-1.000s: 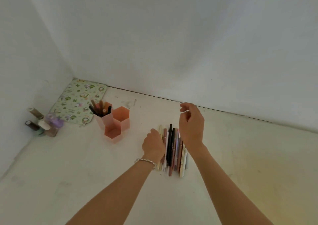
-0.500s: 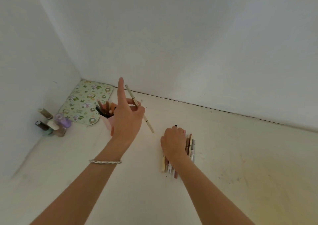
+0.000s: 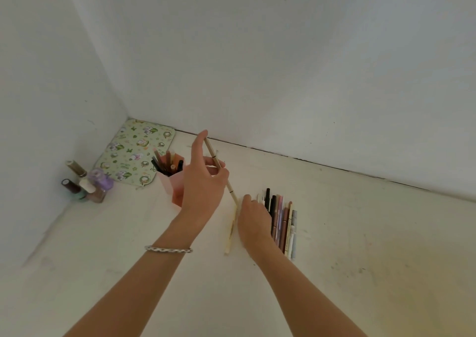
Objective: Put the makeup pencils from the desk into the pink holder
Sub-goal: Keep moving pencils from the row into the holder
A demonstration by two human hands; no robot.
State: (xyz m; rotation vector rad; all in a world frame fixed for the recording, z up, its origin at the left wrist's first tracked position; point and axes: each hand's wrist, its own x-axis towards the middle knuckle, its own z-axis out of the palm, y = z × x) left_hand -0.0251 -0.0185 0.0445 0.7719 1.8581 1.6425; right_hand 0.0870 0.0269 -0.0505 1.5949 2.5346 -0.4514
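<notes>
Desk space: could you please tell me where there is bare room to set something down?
Free: the desk right of the pencil row, and the near-left stretch below the bottles. Crowded: the corner with bottles, mat and holder, and around both hands.

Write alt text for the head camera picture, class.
A left hand holds a beige pencil beside a pink holder already holding pencils. The right hand rests on a row of pencils on the white desk; small bottles stand in the corner.
</notes>
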